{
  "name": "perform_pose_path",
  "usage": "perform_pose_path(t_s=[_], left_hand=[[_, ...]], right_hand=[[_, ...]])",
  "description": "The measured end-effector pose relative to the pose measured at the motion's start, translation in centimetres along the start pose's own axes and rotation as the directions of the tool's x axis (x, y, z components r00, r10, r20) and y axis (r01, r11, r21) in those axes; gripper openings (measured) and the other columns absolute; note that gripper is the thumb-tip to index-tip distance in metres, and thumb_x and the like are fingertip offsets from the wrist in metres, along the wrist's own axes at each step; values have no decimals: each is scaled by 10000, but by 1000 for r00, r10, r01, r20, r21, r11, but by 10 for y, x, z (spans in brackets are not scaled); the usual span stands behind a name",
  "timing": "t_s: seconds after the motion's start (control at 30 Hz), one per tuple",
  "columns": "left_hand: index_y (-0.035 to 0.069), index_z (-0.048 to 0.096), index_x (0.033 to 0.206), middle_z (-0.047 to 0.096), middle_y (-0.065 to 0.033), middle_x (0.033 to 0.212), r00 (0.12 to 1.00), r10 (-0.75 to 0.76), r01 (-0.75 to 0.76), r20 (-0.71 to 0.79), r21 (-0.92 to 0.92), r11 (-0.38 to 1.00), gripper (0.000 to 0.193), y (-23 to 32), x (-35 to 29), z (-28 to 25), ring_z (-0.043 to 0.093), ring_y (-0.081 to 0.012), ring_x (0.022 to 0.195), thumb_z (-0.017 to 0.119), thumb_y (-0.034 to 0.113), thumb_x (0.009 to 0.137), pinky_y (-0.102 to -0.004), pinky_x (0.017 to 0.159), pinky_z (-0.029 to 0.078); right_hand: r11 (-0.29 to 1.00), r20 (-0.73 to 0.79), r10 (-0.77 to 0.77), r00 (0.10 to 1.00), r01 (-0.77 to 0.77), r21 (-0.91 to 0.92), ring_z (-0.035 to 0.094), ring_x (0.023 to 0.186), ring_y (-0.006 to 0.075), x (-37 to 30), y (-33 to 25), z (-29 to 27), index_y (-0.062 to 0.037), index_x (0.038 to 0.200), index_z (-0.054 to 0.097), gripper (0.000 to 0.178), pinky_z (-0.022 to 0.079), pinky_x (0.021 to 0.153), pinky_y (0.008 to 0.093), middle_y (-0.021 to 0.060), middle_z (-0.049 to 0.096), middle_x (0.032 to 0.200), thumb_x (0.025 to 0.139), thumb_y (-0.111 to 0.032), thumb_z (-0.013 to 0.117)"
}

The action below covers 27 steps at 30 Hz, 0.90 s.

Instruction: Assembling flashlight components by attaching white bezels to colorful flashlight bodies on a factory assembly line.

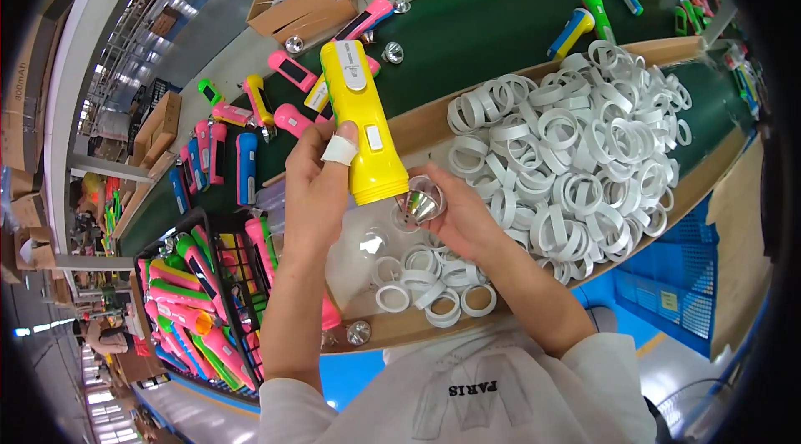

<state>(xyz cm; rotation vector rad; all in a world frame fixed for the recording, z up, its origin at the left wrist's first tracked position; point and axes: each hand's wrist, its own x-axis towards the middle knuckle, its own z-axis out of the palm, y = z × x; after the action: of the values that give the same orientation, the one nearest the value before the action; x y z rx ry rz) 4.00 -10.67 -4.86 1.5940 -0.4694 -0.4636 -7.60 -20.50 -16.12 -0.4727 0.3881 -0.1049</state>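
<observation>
My left hand (315, 185) is closed round a yellow flashlight body (385, 166), with white tape (340, 150) wrapped on the thumb. The body tilts with its threaded end toward me; a white switch and a pale label are on its upper side. Close to that end, my right hand (464, 214) pinches a shiny silver reflector cup (423, 205) with a clear rim. The cup is beside the threaded end, and I cannot tell whether they touch. Below my hands, several loose white rings (442, 308) lie in a shallow cardboard tray (427, 117).
A large heap of white rings (584, 169) fills the tray's right side. At lower left, a black basket (219, 248) holds colourful flashlight bodies. More flashlights (246, 167) and reflectors (393, 52) lie on the green belt (501, 6). An open cardboard box (313, 10) stands beyond. A blue crate (667, 277) is at right.
</observation>
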Motion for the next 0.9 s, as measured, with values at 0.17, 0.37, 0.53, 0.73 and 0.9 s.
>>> perform_pose_path(t_s=[0.17, 0.37, 0.53, 0.73, 0.9], left_hand=[[-25, 547, 1050, 579, -65, 924, 999, -36, 36, -11, 71, 997, 317, -12, -4, -6, 538, -97, 817, 597, 268, 940, -237, 684, 450], [17, 523, 1085, 578, -46, 948, 989, -105, 88, -102, -165, 982, 342, -28, 1, 10, 561, -89, 836, 584, 321, 942, -250, 673, 477], [22, 513, 1101, 585, -45, 958, 990, -96, 74, -102, -204, 976, 352, -32, 5, 14, 573, -93, 838, 559, 338, 954, -256, 688, 499], [15, 501, 1112, 589, -55, 990, 990, -70, 35, -122, -267, 963, 360, -37, 0, 28, 581, -102, 863, 535, 342, 966, -256, 699, 509], [24, 478, 1145, 604, -63, 1030, 988, -53, -3, -146, -360, 933, 328, -58, -11, 29, 615, -117, 896, 537, 295, 970, -249, 731, 514]], right_hand=[[1000, 9, 7, 1000, -7, 19, 613, 893, 171, -2, 5, 5, -63, 1151, 525, 366, 557, 711, 357, 67, 576, 992, 982, -384, 477], [999, 5, -6, 1000, 6, 53, 656, 942, 238, -8, 7, 14, -35, 1223, 480, 475, 587, 738, 370, 141, 615, 1089, 982, -442, 435], [988, -16, 125, 992, -123, 94, 694, 815, 277, -5, 10, 9, -20, 1203, 491, 613, 602, 684, 340, 169, 665, 933, 963, -565, 348], [984, -13, 151, 988, -149, 95, 683, 844, 266, -5, 7, 8, -27, 1217, 488, 599, 583, 753, 364, 153, 653, 950, 974, -553, 337], [990, 35, 98, 995, -101, 100, 675, 854, 250, -4, 9, 7, -46, 1214, 484, 576, 578, 756, 368, 144, 644, 975, 976, -549, 336]])
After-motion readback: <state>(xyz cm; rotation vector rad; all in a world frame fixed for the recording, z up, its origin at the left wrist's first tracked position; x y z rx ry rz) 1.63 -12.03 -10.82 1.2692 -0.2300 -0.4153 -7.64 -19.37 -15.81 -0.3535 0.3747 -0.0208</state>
